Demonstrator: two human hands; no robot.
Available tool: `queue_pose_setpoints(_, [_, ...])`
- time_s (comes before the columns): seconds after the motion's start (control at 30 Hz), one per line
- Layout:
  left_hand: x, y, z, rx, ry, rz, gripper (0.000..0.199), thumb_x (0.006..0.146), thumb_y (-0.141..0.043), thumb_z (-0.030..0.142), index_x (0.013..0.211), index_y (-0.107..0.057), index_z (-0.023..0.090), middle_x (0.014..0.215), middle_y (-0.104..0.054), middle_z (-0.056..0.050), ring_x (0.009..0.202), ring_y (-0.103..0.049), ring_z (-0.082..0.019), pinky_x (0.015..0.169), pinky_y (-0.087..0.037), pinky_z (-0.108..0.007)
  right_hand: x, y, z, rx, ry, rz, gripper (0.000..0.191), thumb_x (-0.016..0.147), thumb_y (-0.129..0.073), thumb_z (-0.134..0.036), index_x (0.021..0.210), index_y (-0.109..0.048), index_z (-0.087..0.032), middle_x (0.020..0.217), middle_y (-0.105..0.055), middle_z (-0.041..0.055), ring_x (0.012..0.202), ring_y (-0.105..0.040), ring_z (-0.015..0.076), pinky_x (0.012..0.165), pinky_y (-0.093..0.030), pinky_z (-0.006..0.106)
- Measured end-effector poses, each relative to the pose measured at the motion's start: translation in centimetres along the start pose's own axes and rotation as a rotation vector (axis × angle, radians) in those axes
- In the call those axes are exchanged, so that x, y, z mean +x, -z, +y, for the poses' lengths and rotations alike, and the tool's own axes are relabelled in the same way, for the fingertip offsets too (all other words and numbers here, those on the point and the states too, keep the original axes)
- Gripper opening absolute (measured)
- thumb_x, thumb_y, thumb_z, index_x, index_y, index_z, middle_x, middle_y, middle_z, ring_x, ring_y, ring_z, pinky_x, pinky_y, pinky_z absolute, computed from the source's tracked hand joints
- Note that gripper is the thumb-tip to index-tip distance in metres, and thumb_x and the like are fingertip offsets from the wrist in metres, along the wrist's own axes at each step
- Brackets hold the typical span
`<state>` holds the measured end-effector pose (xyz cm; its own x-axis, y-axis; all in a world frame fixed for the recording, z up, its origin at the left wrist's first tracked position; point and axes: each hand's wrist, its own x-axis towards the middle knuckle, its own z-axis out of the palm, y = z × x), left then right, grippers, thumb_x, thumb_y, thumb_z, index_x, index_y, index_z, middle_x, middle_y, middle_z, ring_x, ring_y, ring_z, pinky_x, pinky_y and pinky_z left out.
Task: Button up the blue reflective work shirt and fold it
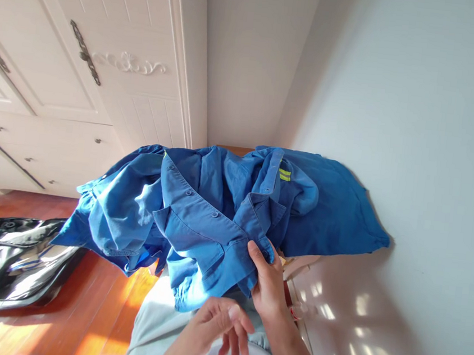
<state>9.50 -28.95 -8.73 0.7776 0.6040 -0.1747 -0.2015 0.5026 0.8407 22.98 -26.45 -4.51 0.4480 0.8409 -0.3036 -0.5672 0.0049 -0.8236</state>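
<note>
A blue button-up work jacket (199, 218) lies rumpled in front of me, draped over a support that is mostly hidden under it. Its front placket with several buttons faces up, and its left part hangs down in folds. My right hand (270, 285) grips the near edge of the jacket by the collar, thumb on top and fingers underneath. Just below the cloth, my left hand (221, 325) hovers over my lap with loosely curled fingers apart, holding nothing. More blue cloth (335, 210) with a straight edge spreads to the right; whether it is a separate garment I cannot tell.
White cabinets (150, 33) with dark metal handles stand at the back left. A pale wall (433, 164) rises close on the right. An open black suitcase (11, 267) lies on the sunlit wooden floor (101, 299) to the left. My grey trousers (154, 316) show below.
</note>
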Motion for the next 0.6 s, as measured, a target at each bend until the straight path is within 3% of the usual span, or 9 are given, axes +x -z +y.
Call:
queue_pose_setpoints(0.1, [0.0,-0.7,-0.4,0.038,-0.096,-0.021,0.047,0.084,-0.062,0.063,0.093,-0.071,0.018,0.069,-0.069,-0.004,0.048,-0.066,-0.013,0.042,-0.034,-0.017,-0.2,0.3,0.3,-0.085,0.061,-0.014,0.050,0.068,-0.085,-0.046,0.109,-0.070,-0.023,0.102,-0.076,0.0035,0.088,-0.071,0.0228,0.080,-0.058,0.034])
queue_pose_setpoints(0.2, [-0.7,-0.9,-0.1,0.084,-0.196,0.011,0.042,0.085,-0.063,0.060,0.079,-0.069,0.019,0.063,-0.058,0.000,0.048,-0.061,-0.008,0.049,-0.036,-0.018,-0.1,0.4,0.6,-0.119,0.099,-0.003,0.047,0.069,-0.084,-0.047,0.108,-0.070,-0.023,0.101,-0.076,0.0032,0.088,-0.070,0.0224,0.080,-0.058,0.033])
queue_pose_setpoints(0.3, [-1.9,-0.6,0.7,0.030,-0.302,0.069,0.040,0.081,-0.068,0.059,0.072,-0.066,0.020,0.067,-0.057,0.000,0.044,-0.056,-0.008,0.046,-0.034,-0.019,-0.1,0.5,0.8,-0.098,0.100,-0.003,0.046,0.068,-0.084,-0.046,0.105,-0.070,-0.023,0.098,-0.076,0.0023,0.088,-0.070,0.0229,0.076,-0.058,0.033])
queue_pose_setpoints(0.4, [-2.4,-0.1,1.8,0.020,-0.400,0.362,0.038,0.082,-0.066,0.056,0.070,-0.063,0.020,0.070,-0.058,0.000,0.044,-0.052,-0.009,0.045,-0.036,-0.023,-0.2,1.2,1.1,-0.110,0.123,-0.007,0.043,0.068,-0.085,-0.044,0.102,-0.071,-0.023,0.099,-0.076,0.0021,0.090,-0.070,0.0227,0.077,-0.058,0.032])
queue_pose_setpoints(0.5, [-1.8,0.9,2.7,0.178,-0.414,0.684,0.035,0.083,-0.066,0.055,0.082,-0.065,0.020,0.073,-0.061,-0.002,0.056,-0.057,-0.014,0.053,-0.043,-0.026,-0.6,2.5,1.9,-0.152,0.106,0.048,0.044,0.067,-0.084,-0.046,0.102,-0.071,-0.024,0.100,-0.076,0.0025,0.092,-0.070,0.0243,0.081,-0.059,0.034])
queue_pose_setpoints(0.6, [-0.6,2.3,2.7,0.280,-0.380,0.847,0.048,0.076,-0.070,0.060,0.101,-0.064,0.019,0.083,-0.067,-0.005,0.070,-0.062,-0.019,0.059,-0.047,-0.028,-0.7,3.8,2.8,-0.213,0.062,0.100,0.053,0.066,-0.085,-0.048,0.111,-0.070,-0.025,0.108,-0.075,0.0042,0.103,-0.069,0.0276,0.084,-0.060,0.035])
